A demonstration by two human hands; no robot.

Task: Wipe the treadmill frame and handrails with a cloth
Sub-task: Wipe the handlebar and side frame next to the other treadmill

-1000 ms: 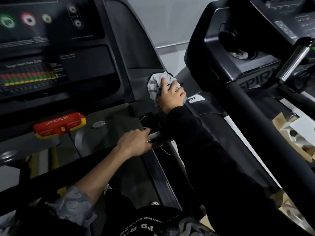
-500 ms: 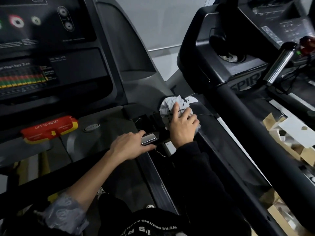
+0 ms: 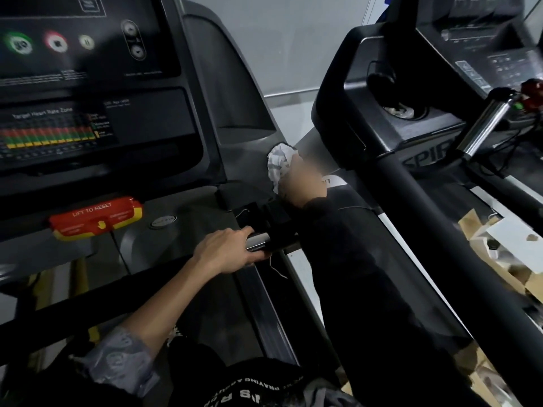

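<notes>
Cloth (image 3: 278, 165) is a crumpled wad pressed on the treadmill frame (image 3: 244, 154) at the foot of the console upright, under the right hand (image 3: 301, 182). Motion blur there, so can't tell how its fingers sit. Left hand (image 3: 226, 251): fingers wrapped round the chrome grip (image 3: 258, 240). Wad runs slightly long up the upright, no clear pointing end. Risk: loose wad slips from the palm, or a wide stroke clips the red stop tab (image 3: 94, 218).
</notes>
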